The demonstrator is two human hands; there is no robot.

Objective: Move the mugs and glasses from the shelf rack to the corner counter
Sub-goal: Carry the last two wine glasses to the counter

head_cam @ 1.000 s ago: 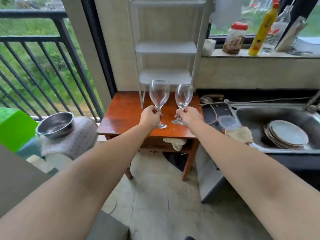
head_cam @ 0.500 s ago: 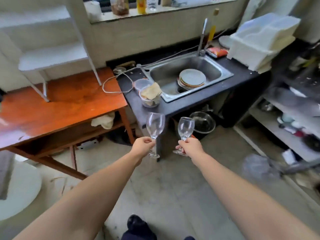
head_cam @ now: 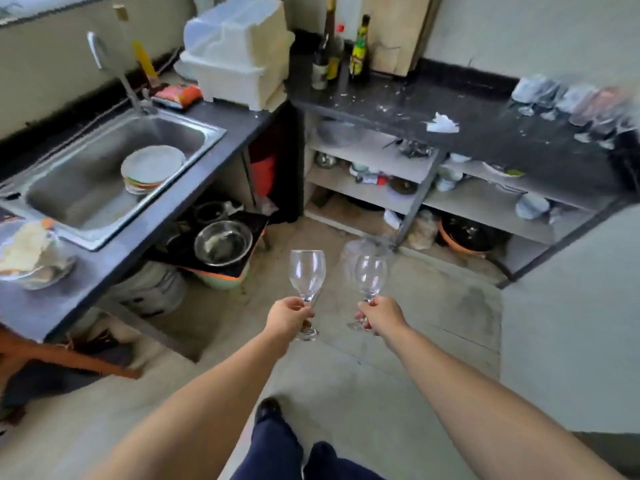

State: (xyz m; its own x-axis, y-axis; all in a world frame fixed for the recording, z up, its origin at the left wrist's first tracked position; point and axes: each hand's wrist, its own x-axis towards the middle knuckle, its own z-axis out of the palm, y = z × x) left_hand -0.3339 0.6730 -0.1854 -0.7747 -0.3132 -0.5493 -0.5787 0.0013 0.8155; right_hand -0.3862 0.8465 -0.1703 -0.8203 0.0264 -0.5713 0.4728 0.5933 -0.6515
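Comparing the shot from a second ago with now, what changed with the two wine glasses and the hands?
Both clear stemmed wine glasses, left and right, left the orange wooden table and now hang in the air near the black corner counter, as the view swung right past the steel sink. Unchanged: left hand and right hand each keep their grip on a stem, glasses upright.

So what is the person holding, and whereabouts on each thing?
Two wine glasses, upright. The left hand grips one wine glass by its stem; the right hand grips the other wine glass by its stem too.
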